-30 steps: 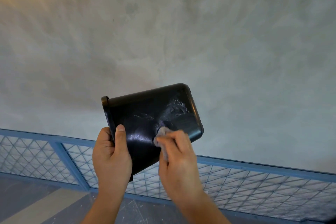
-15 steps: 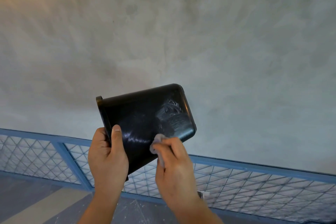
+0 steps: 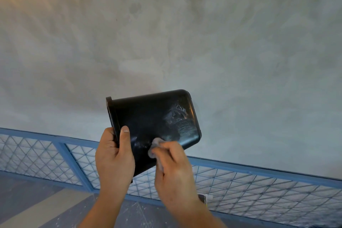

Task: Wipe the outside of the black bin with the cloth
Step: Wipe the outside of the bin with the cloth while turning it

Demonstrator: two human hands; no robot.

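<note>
The black bin point(image 3: 153, 116) is held up in the air on its side, its rim to the left and its base to the right. Pale smear marks show on its side near the base. My left hand point(image 3: 114, 155) grips the rim at the lower left, thumb lying along the outer wall. My right hand point(image 3: 174, 168) pinches a small grey cloth point(image 3: 154, 147) and presses it against the lower part of the bin's side. Most of the cloth is hidden under my fingers.
A grey plastered wall point(image 3: 166, 33) fills the background. Below it runs a blue metal frame with wire mesh point(image 3: 259, 190). A dark floor with a pale stripe point(image 3: 37, 209) shows at the lower left. A small object point(image 3: 204, 198) lies behind my right wrist.
The cloth and my right hand have slid left and down along the bin's side, away from the base. The smeared patch near the base is now uncovered. My left hand keeps its grip.
</note>
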